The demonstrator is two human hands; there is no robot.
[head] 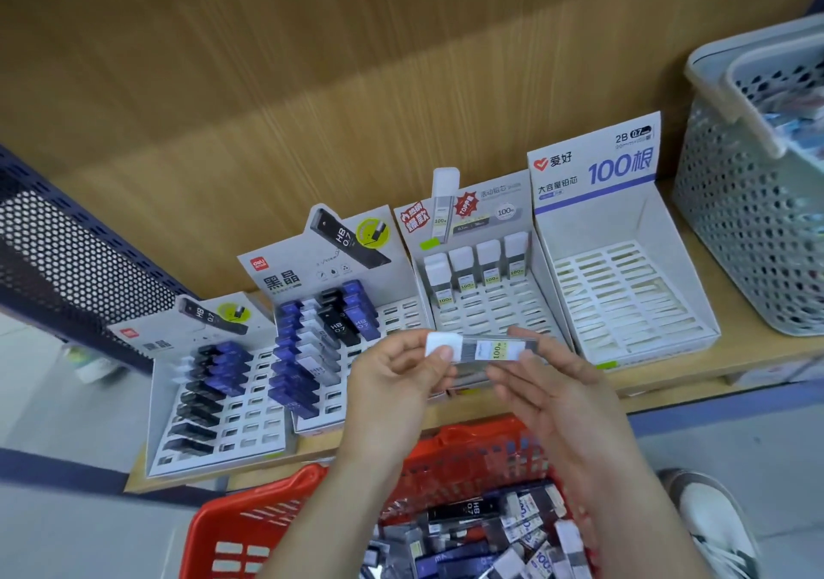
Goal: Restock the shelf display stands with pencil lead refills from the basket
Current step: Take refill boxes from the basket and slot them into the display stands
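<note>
Item 1. Lead refill case [484, 349]: clear body, white cap, green-yellow "100" label. It is held level in the air just in front of the white-cap stand [490, 315], cap end to the left.

Item 2. Left hand [392, 382]: the capped end is pinched between thumb and fingers.

Item 3. Right hand [548, 382]: the clear end of the same case is pinched by the fingertips.

Item 4. White-cap stand: a slotted cardboard display. Five upright white-capped cases [488, 262] are seated in its rear rows.

Item 5. 2B stand [624, 293]: set touching the right side of the white-cap stand, with its slotted white tray shown.

Item 6. Blue-and-black stand [321, 275]: set against the left side of the white-cap stand and partly filled with blue, black and grey cases.

Item 7. Second HB stand [214, 400]: placed further left of the white-cap stand, with dark cases in its left columns.

Item 8. Red basket [249, 529]: located below and in front of the white-cap stand, with mixed refill cases heaped inside.

Item 9. Grey basket [749, 221]: placed well to the right of the white-cap stand on the same wooden shelf [735, 355].
</note>
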